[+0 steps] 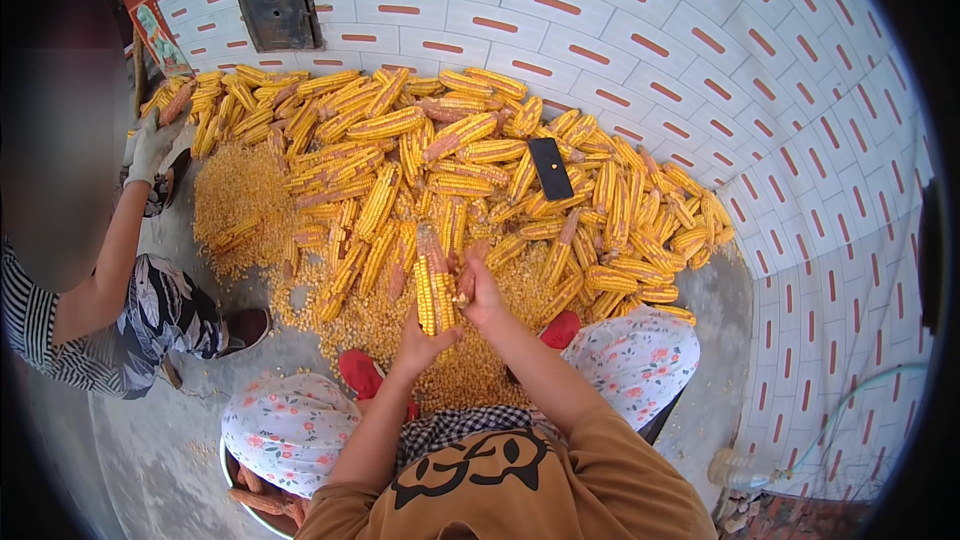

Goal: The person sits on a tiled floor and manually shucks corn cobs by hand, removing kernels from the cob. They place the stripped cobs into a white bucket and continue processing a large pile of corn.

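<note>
My left hand grips a corn ear by its lower end, tip away from me. Part of this ear shows bare reddish cob between rows of yellow kernels. At its right side my right hand is closed around a bare reddish corncob, pressed close to the ear; whether the two touch is hard to tell. Beneath both hands spreads a layer of loose kernels, between my red shoes. Just beyond lies a heap of corn ears, many with stripped strips along them.
A black phone with a kernel on it rests on the heap. On the left, a co-worker's gloved hand is near a reddish cob. A basin of bare cobs stands by my left leg. The tiled wall borders the heap.
</note>
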{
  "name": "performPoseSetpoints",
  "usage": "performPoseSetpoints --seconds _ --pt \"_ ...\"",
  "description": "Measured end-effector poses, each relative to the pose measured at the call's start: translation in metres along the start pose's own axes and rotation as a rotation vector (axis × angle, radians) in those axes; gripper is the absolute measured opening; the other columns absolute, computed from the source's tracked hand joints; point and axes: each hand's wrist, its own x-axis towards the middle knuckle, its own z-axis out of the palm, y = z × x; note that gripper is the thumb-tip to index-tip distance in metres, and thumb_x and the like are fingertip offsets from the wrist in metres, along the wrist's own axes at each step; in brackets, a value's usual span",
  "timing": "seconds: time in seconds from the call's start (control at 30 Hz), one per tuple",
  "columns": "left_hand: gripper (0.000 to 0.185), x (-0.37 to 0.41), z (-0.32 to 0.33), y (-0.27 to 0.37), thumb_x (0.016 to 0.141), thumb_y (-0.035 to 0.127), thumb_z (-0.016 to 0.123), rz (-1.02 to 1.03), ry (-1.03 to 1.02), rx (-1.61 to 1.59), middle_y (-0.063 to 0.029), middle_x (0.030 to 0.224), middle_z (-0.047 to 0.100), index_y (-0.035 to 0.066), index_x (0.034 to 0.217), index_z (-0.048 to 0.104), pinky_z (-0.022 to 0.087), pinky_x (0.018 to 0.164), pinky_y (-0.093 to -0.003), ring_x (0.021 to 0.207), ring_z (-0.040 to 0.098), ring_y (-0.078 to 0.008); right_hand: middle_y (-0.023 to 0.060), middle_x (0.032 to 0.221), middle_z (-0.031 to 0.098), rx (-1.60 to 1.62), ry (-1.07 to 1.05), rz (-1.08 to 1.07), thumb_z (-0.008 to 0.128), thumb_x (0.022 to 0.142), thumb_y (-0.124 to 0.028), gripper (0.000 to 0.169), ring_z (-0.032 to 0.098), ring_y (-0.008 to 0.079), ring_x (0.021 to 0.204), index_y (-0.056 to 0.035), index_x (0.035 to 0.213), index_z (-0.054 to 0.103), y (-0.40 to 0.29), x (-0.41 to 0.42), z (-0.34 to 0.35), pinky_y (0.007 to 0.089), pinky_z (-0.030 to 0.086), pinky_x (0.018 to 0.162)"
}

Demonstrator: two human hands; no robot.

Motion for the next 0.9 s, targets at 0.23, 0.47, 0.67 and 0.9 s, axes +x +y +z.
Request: performPoseSetpoints --seconds 0.23,0.47,0.67,0.9 --pt "0.057 -0.003 0.007 0.009 0.059 0.014 0.072 0.161 0.127 0.323 -0.0179 0.087 0.056 -0.003 0.103 0.04 0.046 0.07 -0.0347 0.08 0.058 -0.028 0.0077 0.091 0.055 -0.836 -0.034 -0.26 0.048 0.086 -0.036 0.044 0.053 0.0142 0.08 -0.0007 0.113 0.046 0.012 -0.028 0.023 0.0295 0.045 0.072" --pt "0.061 -0.005 0.001 -0.002 0.061 0.012 0.071 0.089 -0.003 0.109 -0.0091 0.087 0.056 -0.002 0.11 0.038 0.046 0.069 -0.0283 0.078 0.055 -0.0162 0.0083 0.086 0.06 -0.08 -0.018 -0.018 0.047 0.086 -0.028 0.028 0.059 0.0188 0.076 -0.004 0.097 0.054 0.006 -0.015 0.014 0.0322 0.05 0.07" --pt "0.058 0.003 -0.01 -0.013 0.062 0.013 0.071 -0.236 -0.145 -0.21 -0.0076 0.091 0.056 -0.001 0.11 0.041 0.045 0.071 -0.0279 0.082 0.055 -0.0155 0.0076 0.091 0.058 -0.154 -0.146 0.052 0.047 0.086 -0.033 0.035 0.055 0.0198 0.085 -0.0032 0.104 0.051 -0.007 -0.018 0.006 0.0347 0.044 0.079" --pt "0.059 0.0 -0.002 0.011 0.057 0.016 0.072 0.006 -0.039 0.41 -0.0158 0.088 0.056 -0.003 0.104 0.041 0.046 0.069 -0.0321 0.078 0.057 -0.0239 0.005 0.088 0.058 -0.495 -0.015 -0.17 0.049 0.085 -0.04 0.042 0.057 0.0166 0.078 -0.0041 0.107 0.05 0.004 -0.017 0.013 0.0301 0.047 0.073"
